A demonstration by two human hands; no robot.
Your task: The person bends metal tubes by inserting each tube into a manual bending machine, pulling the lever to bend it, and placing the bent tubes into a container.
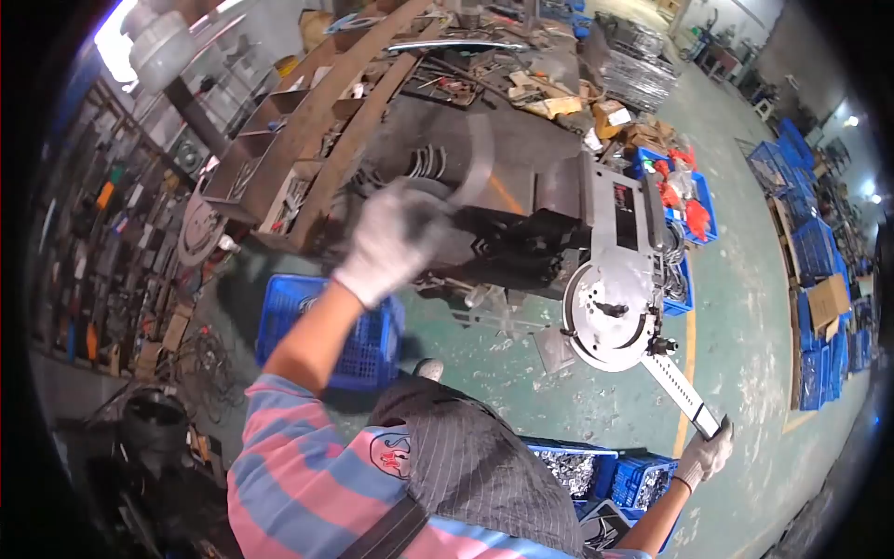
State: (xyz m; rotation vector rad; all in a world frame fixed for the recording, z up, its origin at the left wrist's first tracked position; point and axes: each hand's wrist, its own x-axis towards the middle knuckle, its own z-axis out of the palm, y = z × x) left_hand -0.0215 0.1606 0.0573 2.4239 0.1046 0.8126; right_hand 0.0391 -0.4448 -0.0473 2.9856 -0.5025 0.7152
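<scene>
My left hand [391, 238], in a pale glove, is over the workbench [549, 140], smeared by motion. A curved grey metal strip [481, 154] is beside its fingers, also blurred; whether the hand holds it is unclear. Several curved pieces [428, 161] lie on the bench just beyond. At the lower right my right hand [710, 454], gloved too, is closed around the end of a flat slotted metal arm [678, 387]. This arm runs up to the round white plate [610, 317] of a bench machine [615, 210].
A blue crate [331, 359] stands on the floor below my left arm. Blue bins of small metal parts [570, 470] are beside my body at the bottom. Wooden compartments [270, 172] line the bench's left side. Another blue crate [703, 200] with red items is behind the machine.
</scene>
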